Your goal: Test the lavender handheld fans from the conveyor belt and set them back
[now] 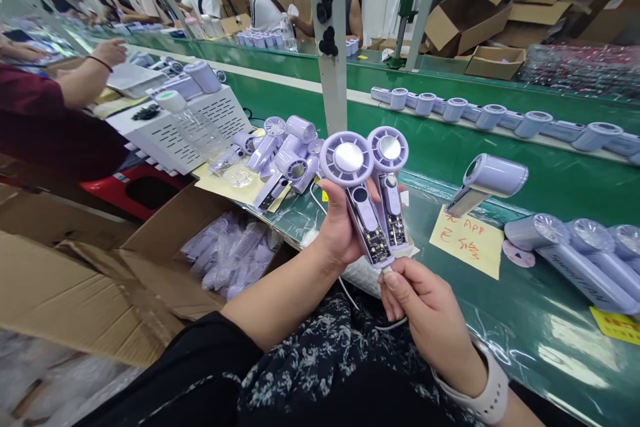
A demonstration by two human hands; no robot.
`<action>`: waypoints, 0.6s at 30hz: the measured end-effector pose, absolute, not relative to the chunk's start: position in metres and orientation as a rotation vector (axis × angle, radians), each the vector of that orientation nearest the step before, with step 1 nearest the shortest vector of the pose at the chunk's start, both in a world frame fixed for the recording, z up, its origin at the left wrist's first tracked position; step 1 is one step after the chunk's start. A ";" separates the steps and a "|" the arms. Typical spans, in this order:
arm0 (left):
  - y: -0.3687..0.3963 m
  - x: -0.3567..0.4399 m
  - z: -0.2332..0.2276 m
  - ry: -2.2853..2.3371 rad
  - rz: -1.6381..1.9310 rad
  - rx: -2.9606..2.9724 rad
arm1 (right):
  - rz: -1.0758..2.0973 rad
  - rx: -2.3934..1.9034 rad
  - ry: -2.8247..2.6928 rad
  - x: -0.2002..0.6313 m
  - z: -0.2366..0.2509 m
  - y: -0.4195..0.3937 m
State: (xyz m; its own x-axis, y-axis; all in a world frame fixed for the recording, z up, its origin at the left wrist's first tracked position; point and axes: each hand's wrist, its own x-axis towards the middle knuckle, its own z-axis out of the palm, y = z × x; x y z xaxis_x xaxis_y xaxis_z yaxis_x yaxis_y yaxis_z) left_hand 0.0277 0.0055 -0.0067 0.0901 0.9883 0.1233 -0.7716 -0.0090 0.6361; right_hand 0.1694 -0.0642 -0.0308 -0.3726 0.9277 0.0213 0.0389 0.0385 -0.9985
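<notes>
Lilac plastic is what we see most: our left hand (340, 230) is closed around the handles of two small lilac handheld fans with round heads and shiny silver centres (370, 197), holding them upright side by side, heads up, above the edge of the green conveyor belt covered with clear film (545, 320). The handles are open at the front, so dark circuit boards show inside them. Our left forearm comes up from the lower left, the thumb lying across the left handle. Our right hand (425, 310), with a white watch band (487, 393) on the wrist, is just below the fans; its thumb and forefinger are pinched together on the end of a thin white cable (350, 293) that meets the bottom of the left fan's handle. Near the fans, to the right, a yellow paper note (467, 243) lies on the belt with red handwriting; we can read "APP", the other signs are not clear to us. On its upper edge stands one lilac fan body with a silver handle (487, 183). Behind our left hand a pile of lilac fan parts (285, 153) lies on the belt, and to the left an open brown cardboard box with lilac parts in clear bags (235, 253). Another person's arm in a dark red sleeve (50, 113) is at the far left.
</notes>
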 end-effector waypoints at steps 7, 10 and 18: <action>0.002 0.030 -0.013 0.416 1.405 0.602 | 1.450 -0.958 -1.616 0.175 -0.028 -0.065; 0.002 0.030 -0.015 0.452 1.424 0.621 | 1.466 -0.969 -1.554 0.174 -0.025 -0.068; 0.001 0.031 -0.017 0.472 1.383 0.609 | 1.664 -0.938 -1.411 0.169 -0.027 -0.068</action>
State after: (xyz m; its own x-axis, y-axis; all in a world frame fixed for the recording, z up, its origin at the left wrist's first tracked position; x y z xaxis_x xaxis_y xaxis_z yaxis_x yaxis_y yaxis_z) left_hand 0.0307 0.0014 -0.0167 0.1379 0.9895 0.0422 -0.7575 0.0779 0.6481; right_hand 0.1694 -0.0682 -0.0267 -0.4522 0.8896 -0.0641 -0.0821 -0.1131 -0.9902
